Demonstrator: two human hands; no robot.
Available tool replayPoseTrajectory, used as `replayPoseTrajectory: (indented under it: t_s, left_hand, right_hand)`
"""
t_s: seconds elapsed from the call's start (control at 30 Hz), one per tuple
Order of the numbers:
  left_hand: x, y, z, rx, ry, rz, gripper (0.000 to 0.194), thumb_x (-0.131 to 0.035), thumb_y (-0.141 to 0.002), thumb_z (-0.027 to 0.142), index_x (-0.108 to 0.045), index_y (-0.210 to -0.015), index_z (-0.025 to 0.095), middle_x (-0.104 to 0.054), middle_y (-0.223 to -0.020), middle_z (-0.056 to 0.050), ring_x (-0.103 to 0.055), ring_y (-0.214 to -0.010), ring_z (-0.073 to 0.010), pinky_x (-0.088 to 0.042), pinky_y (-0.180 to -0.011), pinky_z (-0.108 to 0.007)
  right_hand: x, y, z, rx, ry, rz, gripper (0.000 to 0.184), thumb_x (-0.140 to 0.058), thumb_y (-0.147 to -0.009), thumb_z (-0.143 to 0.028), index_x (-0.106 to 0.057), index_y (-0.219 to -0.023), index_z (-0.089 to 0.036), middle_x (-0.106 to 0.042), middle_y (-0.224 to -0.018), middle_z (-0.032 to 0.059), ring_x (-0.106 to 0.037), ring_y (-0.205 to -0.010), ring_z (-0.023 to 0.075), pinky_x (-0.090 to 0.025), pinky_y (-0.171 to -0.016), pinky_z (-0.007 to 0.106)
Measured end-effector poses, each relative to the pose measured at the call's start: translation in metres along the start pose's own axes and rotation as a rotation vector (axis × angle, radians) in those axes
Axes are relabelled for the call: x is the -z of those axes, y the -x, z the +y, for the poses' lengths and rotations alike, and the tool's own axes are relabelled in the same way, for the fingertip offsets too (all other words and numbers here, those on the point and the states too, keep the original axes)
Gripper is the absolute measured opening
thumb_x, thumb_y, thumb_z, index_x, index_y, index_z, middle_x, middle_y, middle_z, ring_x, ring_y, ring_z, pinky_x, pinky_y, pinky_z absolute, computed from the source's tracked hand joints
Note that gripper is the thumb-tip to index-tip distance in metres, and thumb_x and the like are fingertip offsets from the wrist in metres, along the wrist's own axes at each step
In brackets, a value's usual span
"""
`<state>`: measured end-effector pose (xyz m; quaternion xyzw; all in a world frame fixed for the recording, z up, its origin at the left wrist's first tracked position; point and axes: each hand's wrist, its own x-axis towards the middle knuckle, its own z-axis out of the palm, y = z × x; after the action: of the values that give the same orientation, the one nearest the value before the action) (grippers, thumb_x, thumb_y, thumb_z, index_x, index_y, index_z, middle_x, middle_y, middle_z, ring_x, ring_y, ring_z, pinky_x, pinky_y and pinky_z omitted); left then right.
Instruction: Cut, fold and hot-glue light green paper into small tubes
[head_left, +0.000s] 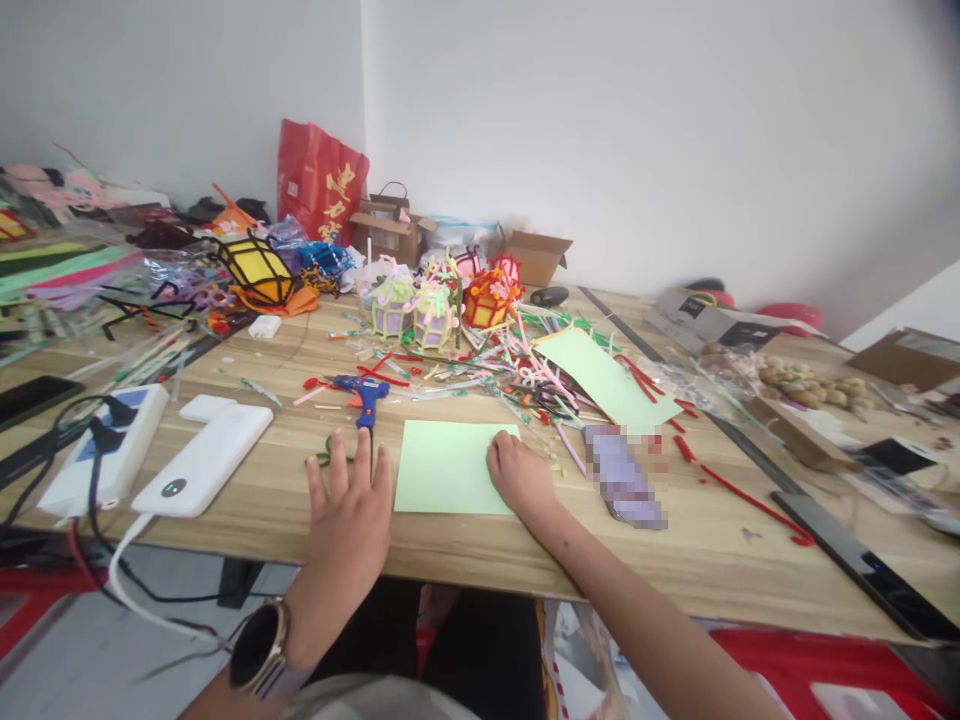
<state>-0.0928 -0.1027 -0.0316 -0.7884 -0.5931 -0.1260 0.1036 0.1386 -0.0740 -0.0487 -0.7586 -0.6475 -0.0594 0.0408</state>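
My left hand (349,510) lies flat on the wooden table (480,550), fingers spread, just left of a light green paper sheet (448,466). It holds nothing. A blue glue gun (363,397) lies just beyond its fingertips, with a green pipe cleaner piece (324,455) beside them. My right hand (519,474) rests on the right edge of the green sheet with fingers curled down onto it. A watch is on my left wrist.
A white power bank (202,456) and power strip (105,448) with cables sit at left. Small pipe-cleaner lanterns (420,305), scattered pipe cleaner scraps, a second green sheet (604,378), cardboard boxes and a red bag (319,185) fill the back. A long dark ruler (862,560) lies at right.
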Motion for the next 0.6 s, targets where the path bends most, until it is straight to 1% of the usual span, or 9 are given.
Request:
replayPoseTrajectory:
  t_s: [0.07, 0.1, 0.17, 0.2, 0.23, 0.33, 0.43, 0.6]
  left_hand:
    - [-0.001, -0.001, 0.009, -0.132, 0.059, 0.046, 0.046, -0.040, -0.092, 0.016, -0.054, -0.136, 0.010, -0.040, -0.151, -0.018, -0.022, -0.145, -0.0400, -0.024, -0.115, -0.060]
    - [-0.002, -0.002, 0.017, -0.236, 0.105, 0.040, 0.046, -0.039, -0.094, 0.019, -0.053, -0.137, 0.011, -0.040, -0.152, -0.016, -0.022, -0.146, -0.0366, -0.026, -0.116, -0.055]
    - [-0.007, -0.007, 0.034, -0.447, 0.202, -0.051, 0.049, -0.036, -0.097, 0.028, -0.046, -0.142, 0.013, -0.034, -0.156, -0.013, -0.024, -0.146, -0.0313, -0.029, -0.116, -0.049]
    - [-0.010, -0.010, 0.043, -0.503, 0.242, -0.112, 0.051, -0.034, -0.098, 0.033, -0.043, -0.145, 0.014, -0.030, -0.157, -0.012, -0.022, -0.147, -0.0299, -0.029, -0.116, -0.048]
    - [-0.013, -0.013, 0.051, -0.526, 0.273, -0.176, 0.055, -0.032, -0.099, 0.039, -0.040, -0.146, 0.013, -0.028, -0.157, -0.014, -0.021, -0.147, -0.0297, -0.028, -0.117, -0.049]
    - [-0.023, -0.020, 0.063, -0.480, 0.304, -0.348, 0.072, -0.027, -0.096, 0.056, -0.033, -0.149, 0.007, -0.023, -0.157, -0.018, -0.017, -0.147, -0.0325, -0.022, -0.118, -0.055]
    - [-0.025, -0.019, 0.058, -0.458, 0.298, -0.416, 0.081, -0.025, -0.093, 0.064, -0.026, -0.152, 0.009, -0.015, -0.158, -0.017, -0.012, -0.148, -0.0319, -0.017, -0.119, -0.055]
    - [-0.014, -0.015, 0.045, -0.440, 0.228, -0.495, 0.082, -0.023, -0.093, 0.065, -0.023, -0.152, 0.007, -0.010, -0.158, -0.017, -0.009, -0.147, -0.0327, -0.017, -0.119, -0.054]
  right_hand:
    - [0.000, 0.000, 0.000, 0.000, -0.003, 0.001, 0.018, -0.038, -0.100, -0.023, -0.055, -0.096, -0.017, -0.070, -0.091, 0.0063, -0.068, -0.080, 0.0177, -0.028, -0.053, 0.027]
    - [-0.001, -0.001, 0.000, 0.000, -0.004, 0.002, 0.018, -0.038, -0.100, -0.023, -0.055, -0.096, -0.017, -0.070, -0.091, 0.0065, -0.068, -0.080, 0.0178, -0.029, -0.053, 0.027]
    - [-0.001, -0.001, 0.000, 0.000, -0.006, 0.005, 0.019, -0.038, -0.099, -0.023, -0.055, -0.096, -0.017, -0.070, -0.092, 0.0070, -0.068, -0.080, 0.0178, -0.029, -0.053, 0.027]
    - [-0.001, -0.001, 0.000, -0.001, -0.007, 0.008, 0.019, -0.038, -0.099, -0.023, -0.055, -0.096, -0.016, -0.070, -0.092, 0.0072, -0.068, -0.080, 0.0178, -0.029, -0.053, 0.027]
    - [-0.001, -0.001, 0.000, 0.000, -0.008, 0.010, 0.019, -0.038, -0.099, -0.023, -0.055, -0.097, -0.016, -0.070, -0.092, 0.0073, -0.068, -0.080, 0.0177, -0.030, -0.054, 0.027]
    - [-0.003, -0.001, 0.001, 0.005, -0.013, 0.015, 0.018, -0.039, -0.099, -0.023, -0.056, -0.098, -0.016, -0.070, -0.092, 0.0076, -0.067, -0.081, 0.0174, -0.031, -0.055, 0.026]
    - [-0.004, -0.001, 0.002, 0.005, -0.025, 0.015, 0.018, -0.039, -0.099, -0.023, -0.056, -0.098, -0.017, -0.070, -0.092, 0.0076, -0.067, -0.082, 0.0176, -0.031, -0.056, 0.025]
    - [-0.004, 0.001, 0.002, -0.007, -0.056, -0.001, 0.020, -0.037, -0.099, -0.023, -0.056, -0.099, -0.017, -0.070, -0.095, 0.0086, -0.067, -0.083, 0.0188, -0.033, -0.058, 0.025]
